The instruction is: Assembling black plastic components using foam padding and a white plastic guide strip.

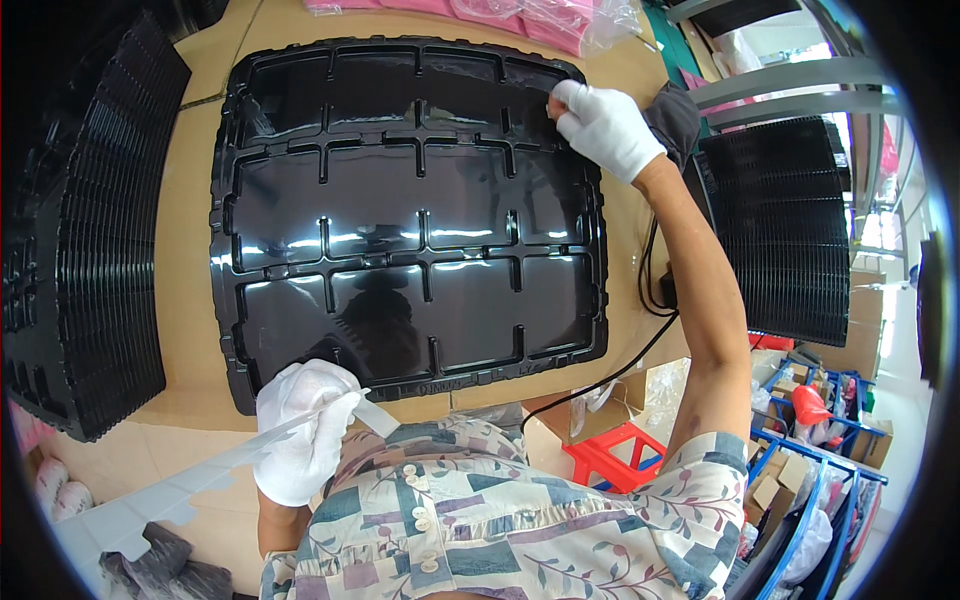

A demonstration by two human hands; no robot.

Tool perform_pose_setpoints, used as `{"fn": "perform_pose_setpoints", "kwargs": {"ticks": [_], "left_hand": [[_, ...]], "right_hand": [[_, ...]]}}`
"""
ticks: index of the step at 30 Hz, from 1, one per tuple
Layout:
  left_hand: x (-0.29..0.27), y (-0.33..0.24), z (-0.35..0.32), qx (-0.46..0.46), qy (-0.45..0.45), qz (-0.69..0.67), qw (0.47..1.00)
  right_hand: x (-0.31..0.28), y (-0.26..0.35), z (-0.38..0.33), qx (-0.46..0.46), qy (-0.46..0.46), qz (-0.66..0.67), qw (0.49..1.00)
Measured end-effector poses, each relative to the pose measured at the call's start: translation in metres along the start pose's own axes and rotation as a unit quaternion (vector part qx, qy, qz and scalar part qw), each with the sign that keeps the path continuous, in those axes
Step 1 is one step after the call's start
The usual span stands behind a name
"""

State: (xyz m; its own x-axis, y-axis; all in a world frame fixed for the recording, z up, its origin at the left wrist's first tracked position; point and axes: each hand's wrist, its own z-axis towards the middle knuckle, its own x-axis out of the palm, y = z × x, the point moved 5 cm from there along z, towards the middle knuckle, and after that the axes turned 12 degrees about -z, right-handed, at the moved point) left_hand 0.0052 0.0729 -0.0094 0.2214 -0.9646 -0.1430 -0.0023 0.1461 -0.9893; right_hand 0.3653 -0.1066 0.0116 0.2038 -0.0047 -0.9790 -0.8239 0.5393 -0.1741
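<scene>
A large black plastic tray (375,195), divided by raised ribs into several shallow compartments, lies on the cardboard-covered table (185,250). My left hand (300,430), in a white glove, is closed around a long translucent plastic strip (170,490) at the tray's near left corner. One end of the strip pokes out past my fingers; the rest trails down to the left. Over the far right compartment, my right hand (612,132), also white-gloved with bare fingertips showing, is pinched. Whatever it may hold is too small to make out.
Tall stacks of black trays stand at the left (110,230) and right (780,230). Pink wrapped packages (520,18) lie at the far edge. A black cable (600,385) hangs over the near right edge, above a red stool (620,455). Blue shelving (810,480) stands lower right.
</scene>
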Motion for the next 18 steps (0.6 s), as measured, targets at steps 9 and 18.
{"fn": "perform_pose_setpoints", "kwargs": {"ticks": [9, 18], "left_hand": [[-0.001, 0.001, -0.001, -0.011, -0.025, -0.014, 1.000], [-0.001, 0.004, 0.000, -0.019, -0.017, -0.034, 0.999]], "right_hand": [[-0.004, -0.008, -0.005, 0.014, -0.005, 0.056, 0.998], [-0.047, -0.019, -0.035, 0.228, 0.033, 0.373, 0.899]]}}
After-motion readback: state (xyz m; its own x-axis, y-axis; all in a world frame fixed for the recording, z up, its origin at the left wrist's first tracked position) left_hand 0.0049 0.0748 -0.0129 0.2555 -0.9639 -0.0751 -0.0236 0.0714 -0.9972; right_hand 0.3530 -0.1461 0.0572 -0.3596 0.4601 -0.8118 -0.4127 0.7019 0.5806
